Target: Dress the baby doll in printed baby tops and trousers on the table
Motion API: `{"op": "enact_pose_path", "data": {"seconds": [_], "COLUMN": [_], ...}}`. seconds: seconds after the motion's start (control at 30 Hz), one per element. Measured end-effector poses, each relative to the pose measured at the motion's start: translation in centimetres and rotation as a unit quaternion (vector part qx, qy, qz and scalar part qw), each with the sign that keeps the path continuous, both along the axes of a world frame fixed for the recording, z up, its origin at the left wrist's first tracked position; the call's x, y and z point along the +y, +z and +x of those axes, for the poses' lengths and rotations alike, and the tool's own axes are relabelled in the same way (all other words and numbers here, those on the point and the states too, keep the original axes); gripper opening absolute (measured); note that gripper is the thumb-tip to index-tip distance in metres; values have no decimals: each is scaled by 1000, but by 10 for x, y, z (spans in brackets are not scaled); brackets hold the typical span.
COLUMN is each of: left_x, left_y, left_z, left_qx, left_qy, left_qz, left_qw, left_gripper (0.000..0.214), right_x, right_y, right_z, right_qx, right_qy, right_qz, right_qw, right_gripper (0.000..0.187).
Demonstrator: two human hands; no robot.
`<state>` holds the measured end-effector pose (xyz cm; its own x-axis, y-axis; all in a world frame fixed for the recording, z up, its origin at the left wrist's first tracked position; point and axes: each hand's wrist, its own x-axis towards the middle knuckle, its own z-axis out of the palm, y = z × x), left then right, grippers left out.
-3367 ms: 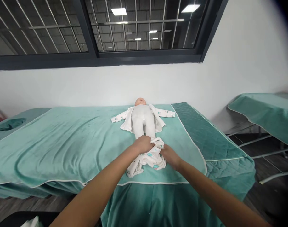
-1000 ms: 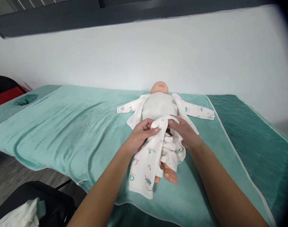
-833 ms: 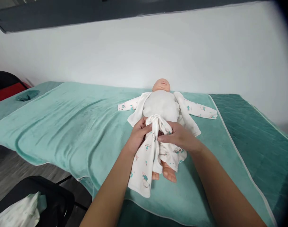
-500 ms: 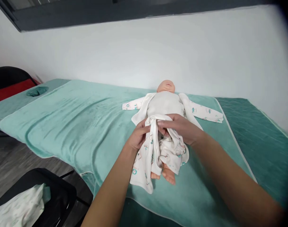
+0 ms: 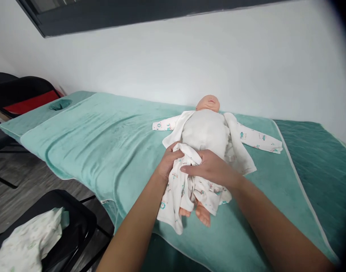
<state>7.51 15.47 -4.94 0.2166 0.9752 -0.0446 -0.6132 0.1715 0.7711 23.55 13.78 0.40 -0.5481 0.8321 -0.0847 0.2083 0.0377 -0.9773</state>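
A baby doll (image 5: 206, 128) lies on its back on a teal towel (image 5: 110, 139), head toward the wall. An open white printed top (image 5: 253, 138) is spread under it with sleeves out to both sides. White printed trousers (image 5: 186, 185) are bunched over its legs, and the bare feet (image 5: 199, 215) stick out below. My left hand (image 5: 168, 160) grips the waistband at the doll's left hip. My right hand (image 5: 211, 168) lies over the waistband at the belly, fingers pressed on the cloth.
The towel covers a massage bed with a darker green quilted cover (image 5: 320, 158) on the right. A black chair (image 5: 62, 223) at bottom left holds a folded printed cloth (image 5: 28, 241). Another dark chair with a red seat (image 5: 28, 100) stands at the far left.
Both hands have drawn the trousers up from the doll's feet to its waist. My view swung left and closer; in the last half second my right hand slid left across the waistband.
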Motion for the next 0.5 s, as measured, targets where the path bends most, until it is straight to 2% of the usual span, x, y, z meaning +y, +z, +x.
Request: {"op": "enact_pose_path", "data": {"seconds": [0.07, 0.2, 0.33, 0.5], "left_x": [0, 0, -1, -5], "left_y": [1, 4, 6, 2], "left_z": [2, 6, 5, -2], "left_qx": [-6, -12, -9, 17], "left_qy": [-9, -34, -73, -67], "left_qz": [4, 20, 25, 36], "left_qw": [1000, 999, 997, 997], "left_gripper": [22, 31, 40, 50], "right_x": [3, 10, 14, 17], "right_y": [-4, -12, -17, -22], "right_z": [1, 5, 5, 5], "right_qx": [69, 226, 295, 331], "right_qy": [-37, -109, -123, -146], "right_qz": [-52, -146, -165, -172], "right_qw": [996, 957, 933, 916], "right_gripper": [25, 33, 31, 30]}}
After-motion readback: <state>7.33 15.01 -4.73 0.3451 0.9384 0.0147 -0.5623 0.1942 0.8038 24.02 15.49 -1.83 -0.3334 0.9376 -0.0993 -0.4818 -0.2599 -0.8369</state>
